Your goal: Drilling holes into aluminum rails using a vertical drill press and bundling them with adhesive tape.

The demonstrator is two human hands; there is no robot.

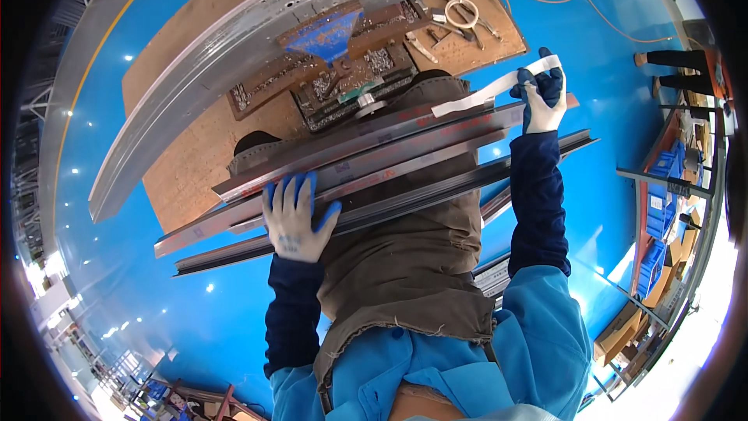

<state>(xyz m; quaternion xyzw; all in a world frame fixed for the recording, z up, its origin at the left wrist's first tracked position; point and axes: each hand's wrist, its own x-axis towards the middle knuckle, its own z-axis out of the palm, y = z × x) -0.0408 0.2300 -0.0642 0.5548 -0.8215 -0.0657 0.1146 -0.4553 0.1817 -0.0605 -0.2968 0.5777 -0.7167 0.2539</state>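
My left hand [298, 220], in a white glove with blue fingertips, lies on long grey metal profiles [374, 162] with its fingers stretched out. The profiles run side by side across my lap, and red marks show on their surfaces. My right hand [543, 101], in a white and dark blue glove, is raised near their right end. Its bent fingers grip one end of a white strip [487, 93]. From there the strip slants down to the left, its other end lying at the farthest profile. Whether that end is stuck to it, I cannot tell.
Beyond the profiles, a vise [358, 93] strewn with metal shavings stands on a wooden board [187, 140]. A long curved metal beam [234, 39] arches over it. A tape roll [461, 13] lies among tools. Blue bins [661, 210] fill a shelf at right; another person's legs [678, 70] stand behind.
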